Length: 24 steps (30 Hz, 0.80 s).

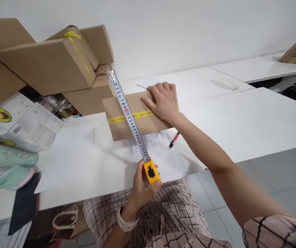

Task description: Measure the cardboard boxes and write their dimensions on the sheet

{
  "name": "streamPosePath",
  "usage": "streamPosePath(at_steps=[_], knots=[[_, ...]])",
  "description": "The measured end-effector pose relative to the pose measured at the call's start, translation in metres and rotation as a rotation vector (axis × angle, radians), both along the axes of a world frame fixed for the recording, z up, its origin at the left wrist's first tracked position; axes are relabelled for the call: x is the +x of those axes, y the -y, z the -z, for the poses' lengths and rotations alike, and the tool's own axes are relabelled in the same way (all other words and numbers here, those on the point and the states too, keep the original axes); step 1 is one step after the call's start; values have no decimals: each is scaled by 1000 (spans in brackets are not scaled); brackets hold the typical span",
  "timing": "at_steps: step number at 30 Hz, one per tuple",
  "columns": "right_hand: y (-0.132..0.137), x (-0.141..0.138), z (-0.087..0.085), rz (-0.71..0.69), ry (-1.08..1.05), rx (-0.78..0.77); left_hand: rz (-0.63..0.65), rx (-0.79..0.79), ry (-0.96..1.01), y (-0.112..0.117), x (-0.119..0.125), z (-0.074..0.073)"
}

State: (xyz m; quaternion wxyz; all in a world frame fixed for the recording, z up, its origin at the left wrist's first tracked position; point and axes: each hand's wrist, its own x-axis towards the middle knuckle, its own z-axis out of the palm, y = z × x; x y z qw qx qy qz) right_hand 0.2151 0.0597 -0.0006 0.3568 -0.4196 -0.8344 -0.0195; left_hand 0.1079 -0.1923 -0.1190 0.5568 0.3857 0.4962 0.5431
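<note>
On the white surface (pixel 241 120) right in front of the person there's a flat cardboard parcel (pixel 123 129) with a strip of yellow tape (pixel 117 119) across it, lying partly on a printed sheet (pixel 153 143). The right hand (pixel 163 101) is spread flat on the parcel's right end, fingers open, pinning it down rather than gripping anything. The left hand (pixel 141 187) is down at the near edge of the surface, grip closed around the yellow case of a tape measure (pixel 151 174). Its blade (pixel 127 113) is pulled out and runs at a slant over the sheet and across the parcel. The tip ends past the far edge, up by the stack of cardboard boxes (pixel 47 65) at the back left.

Progress-wise, I'd call the measuring roughly halfway: the tape is out and laid over the parcel, and the parcel is held flat. What looks undone is the lining up. The blade crosses at an angle and overshoots the far edge, so I doubt it gives a clean reading like this. A red and black pen (pixel 174 140) lies on the sheet just beside the parcel's near right corner, in nobody's hand, so nothing is being written down right now (whether the sheet's table has any entries I can't tell, the print's too small).
</note>
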Motion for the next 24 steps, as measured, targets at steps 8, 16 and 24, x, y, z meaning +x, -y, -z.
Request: streamPosePath(at_steps=[8, 16, 24], knots=[[57, 24, 85, -37, 0, -38, 63, 49, -125, 0, -7, 10], [60, 49, 2, -348, -742, -386, 354, 6, -386, 25, -4, -22], [121, 74, 9, -283, -1062, -364, 459, -132, -550, 62, 5, -19]])
